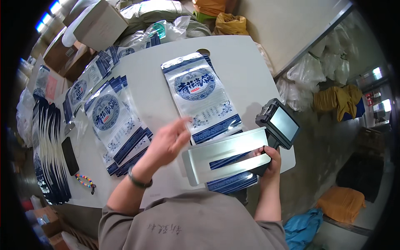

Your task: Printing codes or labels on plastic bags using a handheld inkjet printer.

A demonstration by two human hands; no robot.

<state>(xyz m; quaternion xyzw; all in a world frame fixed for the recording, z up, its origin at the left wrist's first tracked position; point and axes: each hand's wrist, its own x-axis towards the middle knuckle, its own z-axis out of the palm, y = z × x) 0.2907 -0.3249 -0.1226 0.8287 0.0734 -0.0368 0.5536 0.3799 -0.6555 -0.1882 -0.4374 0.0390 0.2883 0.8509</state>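
Note:
My left hand (168, 141) hovers over the lower left edge of a blue-and-white printed plastic pouch (196, 89), its fingers partly stretched out and a little blurred, with nothing visible in them. That pouch lies on top of a stack. My right hand (271, 161) grips a black handheld printer (281, 123) with a grey screen, its thumb by the edge of a slotted silver metal plate (225, 139). The plate rests slantwise over the near end of the stack. Through the slot and below the plate show blue pouch ends (233, 182).
More pouches (114, 125) lie fanned on the white table (148, 62) to the left, beside a black phone (70, 156) with a beaded strap (84, 181). A long row of pouches (49, 154) lines the left edge. Cartons (100, 25) and bags (158, 12) crowd the back.

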